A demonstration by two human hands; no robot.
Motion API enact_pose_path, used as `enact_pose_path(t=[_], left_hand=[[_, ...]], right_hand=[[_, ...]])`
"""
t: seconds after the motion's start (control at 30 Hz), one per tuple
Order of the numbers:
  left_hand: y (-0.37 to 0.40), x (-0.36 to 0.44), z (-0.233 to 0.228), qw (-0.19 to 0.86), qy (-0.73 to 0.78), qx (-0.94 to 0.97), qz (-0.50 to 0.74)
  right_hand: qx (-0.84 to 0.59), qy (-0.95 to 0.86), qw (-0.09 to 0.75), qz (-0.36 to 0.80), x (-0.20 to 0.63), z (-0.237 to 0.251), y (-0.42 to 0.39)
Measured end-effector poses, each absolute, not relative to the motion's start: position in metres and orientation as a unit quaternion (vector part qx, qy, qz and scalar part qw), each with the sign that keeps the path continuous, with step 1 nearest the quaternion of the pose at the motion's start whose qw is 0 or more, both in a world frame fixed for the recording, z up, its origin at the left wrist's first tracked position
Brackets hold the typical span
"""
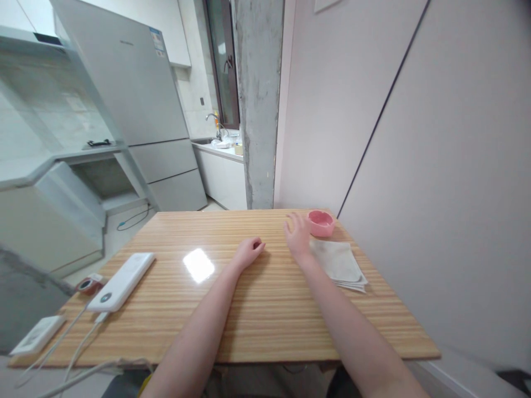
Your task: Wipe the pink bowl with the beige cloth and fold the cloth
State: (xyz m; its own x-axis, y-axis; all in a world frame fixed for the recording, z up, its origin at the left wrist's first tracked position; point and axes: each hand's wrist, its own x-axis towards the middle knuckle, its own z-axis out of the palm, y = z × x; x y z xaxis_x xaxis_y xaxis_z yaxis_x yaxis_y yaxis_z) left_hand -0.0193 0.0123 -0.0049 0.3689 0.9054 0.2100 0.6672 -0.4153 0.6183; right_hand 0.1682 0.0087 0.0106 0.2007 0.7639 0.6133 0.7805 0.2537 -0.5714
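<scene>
Both bare forearms come in from the bottom edge, over the near side of the wooden table (265, 315). Left hand (248, 252): resting on the tabletop near centre, fingers curled loosely under, holding nothing. Right hand (297, 237): palm down on the wood, fingers spread and pointing away, empty; fingertips sit just beside the pink ashtray (321, 223), can't tell if they actually touch its rim. Ashtray is at the far right corner of the table, close to the wall (435, 166). Folded beige cloth (340, 264) lies flat just right of the right wrist, between ashtray and the table's right edge, near corner of the stack slightly fanned. Left side of the table, well apart from both hands: white power bank (123, 281) lying diagonally, white cables (78, 337) running off the near edge, small white flat device (37, 334) at the near left corner, small round reddish item (88, 285) at the left edge, too small to identify. Glare patch on the wood left of the left hand. Background: grey fridge (136, 105), concrete pillar (259, 99), sink counter with tap (213, 122).
</scene>
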Motion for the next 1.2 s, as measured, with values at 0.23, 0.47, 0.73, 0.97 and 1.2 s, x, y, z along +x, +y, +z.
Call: enact_pose_path(t=[0.23,0.47,0.73,0.97,1.2], left_hand=[[0.014,-0.019,-0.005,0.232,0.493,0.792,0.276],[0.013,-0.02,-0.007,0.231,0.476,0.784,0.325],[0.013,-0.027,0.0,0.081,0.425,0.831,0.351],[0.018,-0.039,0.011,0.058,0.382,0.872,0.3],[0.019,-0.1,0.033,-0.076,0.605,0.669,0.426]], right_hand=[[-0.785,-0.497,0.368,-0.032,0.255,-0.007,0.021],[-0.695,-0.576,0.431,0.004,0.241,-0.009,0.03],[-0.494,-0.746,0.413,0.172,0.154,-0.009,0.013],[-0.416,-0.781,0.427,0.188,0.137,-0.001,-0.005],[-0.605,-0.676,0.416,0.062,0.175,0.008,0.005]])
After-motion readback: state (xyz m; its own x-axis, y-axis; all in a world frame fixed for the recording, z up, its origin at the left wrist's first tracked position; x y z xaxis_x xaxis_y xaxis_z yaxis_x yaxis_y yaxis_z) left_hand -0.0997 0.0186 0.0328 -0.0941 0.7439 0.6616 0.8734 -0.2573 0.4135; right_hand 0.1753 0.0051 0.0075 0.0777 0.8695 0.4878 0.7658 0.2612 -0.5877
